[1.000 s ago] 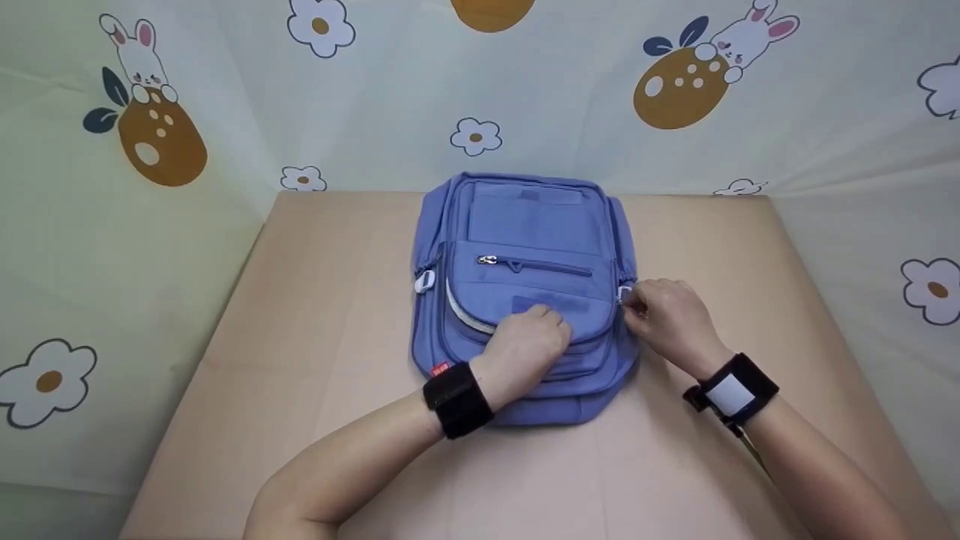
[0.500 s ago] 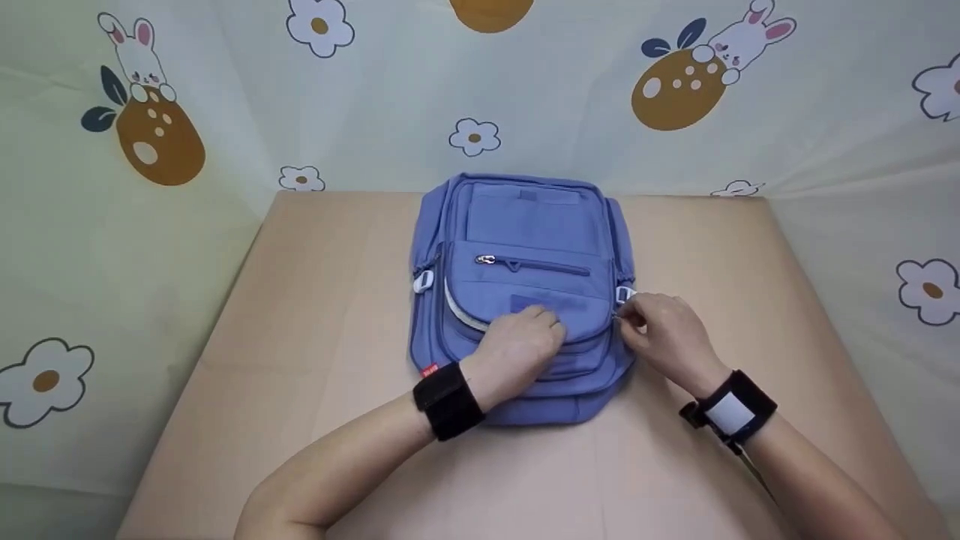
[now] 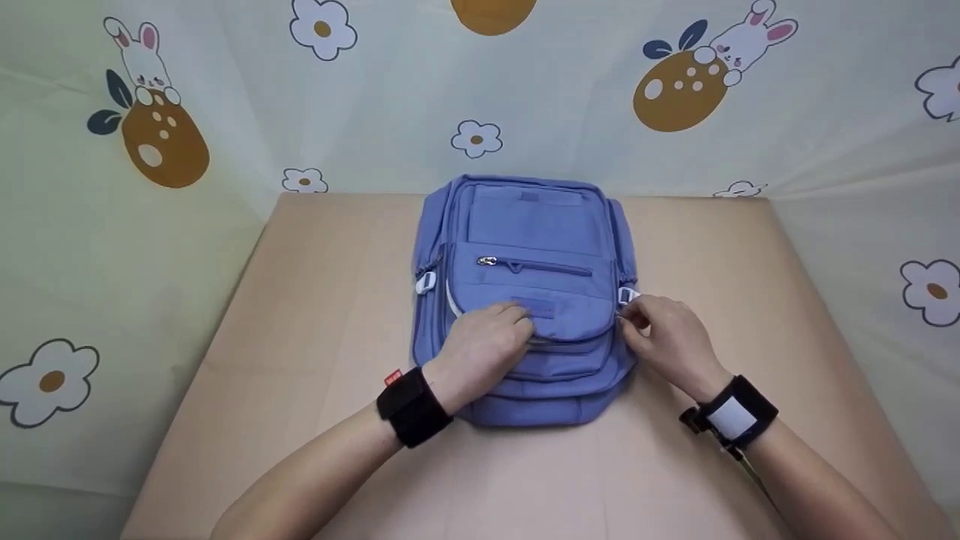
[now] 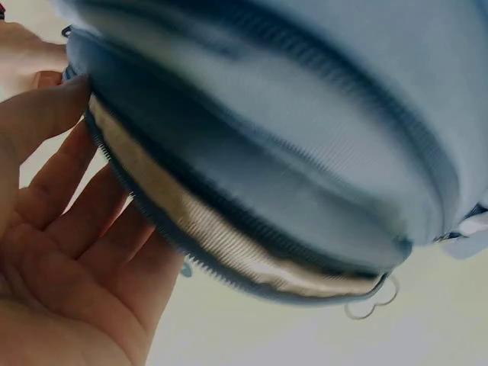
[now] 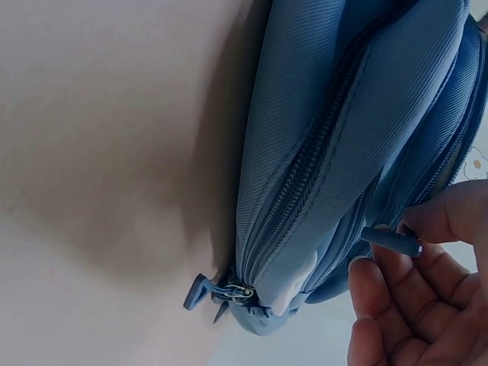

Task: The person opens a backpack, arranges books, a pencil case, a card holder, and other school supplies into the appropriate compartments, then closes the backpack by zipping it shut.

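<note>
A blue backpack (image 3: 536,225) lies on its back, front up. My left hand (image 3: 480,349) is over its front pocket, thumb and fingers pinching the upper edge of the pocket opening. In the left wrist view the pocket gapes, its pale lining (image 4: 229,244) showing below a row of zipper teeth (image 4: 202,263). At the pocket's right side my right hand (image 3: 670,337) pinches a zipper pull between thumb and fingers; the right wrist view shows this dark blue pull (image 5: 391,240) at the fingertips. The slider itself is mostly hidden by the thumb.
White buckles (image 3: 426,283) sit on both sides of the bag. A short zipper (image 3: 547,267) crosses the front above the pocket. Another pull (image 5: 197,293) hangs at the bag's side. The brown tabletop (image 3: 322,315) ends at a patterned curtain (image 3: 390,90) behind and beside it.
My left hand has slid left along the pocket edge, uncovering more of the pocket's right part. My right hand has moved slightly down the right side, away from the white buckle.
</note>
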`<state>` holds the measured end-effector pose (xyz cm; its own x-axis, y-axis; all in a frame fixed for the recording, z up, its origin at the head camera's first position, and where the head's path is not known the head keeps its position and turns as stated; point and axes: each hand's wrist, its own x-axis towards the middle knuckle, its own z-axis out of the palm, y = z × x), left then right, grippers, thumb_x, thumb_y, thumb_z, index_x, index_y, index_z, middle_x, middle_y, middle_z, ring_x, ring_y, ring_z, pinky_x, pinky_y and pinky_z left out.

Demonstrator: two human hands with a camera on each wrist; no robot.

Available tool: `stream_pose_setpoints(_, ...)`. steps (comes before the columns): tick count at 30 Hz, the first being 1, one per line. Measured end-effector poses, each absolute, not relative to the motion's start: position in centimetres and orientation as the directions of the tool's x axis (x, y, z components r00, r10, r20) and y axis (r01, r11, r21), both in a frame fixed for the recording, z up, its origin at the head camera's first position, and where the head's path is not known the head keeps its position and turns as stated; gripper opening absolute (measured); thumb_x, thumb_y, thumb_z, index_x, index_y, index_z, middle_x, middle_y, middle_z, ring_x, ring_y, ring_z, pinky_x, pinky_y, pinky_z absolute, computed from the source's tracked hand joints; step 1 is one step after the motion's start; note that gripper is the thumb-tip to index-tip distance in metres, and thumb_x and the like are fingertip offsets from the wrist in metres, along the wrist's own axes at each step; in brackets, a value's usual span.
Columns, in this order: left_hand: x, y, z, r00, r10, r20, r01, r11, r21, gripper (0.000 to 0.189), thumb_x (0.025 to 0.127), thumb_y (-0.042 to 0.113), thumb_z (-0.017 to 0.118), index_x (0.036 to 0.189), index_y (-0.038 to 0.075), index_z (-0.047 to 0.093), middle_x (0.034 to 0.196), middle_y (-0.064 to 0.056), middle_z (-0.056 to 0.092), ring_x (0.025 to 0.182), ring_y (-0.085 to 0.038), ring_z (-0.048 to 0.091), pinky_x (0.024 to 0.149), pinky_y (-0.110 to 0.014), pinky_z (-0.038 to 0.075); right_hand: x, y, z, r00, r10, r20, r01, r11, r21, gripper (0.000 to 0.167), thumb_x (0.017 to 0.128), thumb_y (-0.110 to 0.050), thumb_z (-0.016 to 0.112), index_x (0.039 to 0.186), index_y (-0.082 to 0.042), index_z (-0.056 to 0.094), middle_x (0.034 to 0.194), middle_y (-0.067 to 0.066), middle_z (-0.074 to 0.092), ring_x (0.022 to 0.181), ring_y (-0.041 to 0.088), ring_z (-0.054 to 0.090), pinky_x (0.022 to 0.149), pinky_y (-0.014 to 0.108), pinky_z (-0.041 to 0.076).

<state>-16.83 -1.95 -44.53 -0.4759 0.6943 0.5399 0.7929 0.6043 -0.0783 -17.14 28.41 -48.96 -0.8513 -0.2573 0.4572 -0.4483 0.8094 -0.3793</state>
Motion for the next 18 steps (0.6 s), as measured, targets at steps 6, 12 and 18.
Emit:
stream_pose_setpoints(6,-16.9,-2.0,-45.1,-0.504,0.689,0.521,0.781,0.621,-0.066,0.012,0.093,0.002,0.064,0.085,0.008,0.071,0.101,-0.003,0.072,0.095,-0.021,0.070,0.072,-0.031,0.060,-16.9,28.4,-49.0,-0.847,-0.249,0.469,-0.452,0.802,-0.391,0.008,0.086,-0.005,0.076,0.090,-0.010,0.071,0.080,-0.001,0.067,0.073,0.017,0.061,0.071,0.041,0.047)
stream_pose_setpoints(12,-16.7,-2.0,-45.0,-0.533,0.703,0.470,0.768,0.635,-0.079,0.009,0.091,0.001,0.066,0.086,0.008,0.070,0.102,-0.003,0.070,0.093,-0.021,0.069,0.071,-0.032,0.059,-16.6,28.3,-48.7,-0.858,-0.237,0.455,-0.439,0.798,-0.412,0.005,0.087,-0.006,0.074,0.088,-0.010,0.071,0.079,-0.003,0.066,0.073,0.013,0.060,0.066,0.037,0.048)
stream_pose_setpoints(18,-16.6,-1.9,-44.9,-0.540,0.706,0.458,0.766,0.638,-0.081,0.009,0.090,0.000,0.066,0.087,0.007,0.070,0.103,-0.003,0.070,0.093,-0.021,0.068,0.073,-0.032,0.059,-15.9,28.0,-48.4,-0.879,-0.230,0.418,-0.421,0.787,-0.451,0.007,0.085,-0.007,0.075,0.086,-0.012,0.070,0.077,-0.005,0.066,0.071,0.011,0.060,0.062,0.033,0.049)
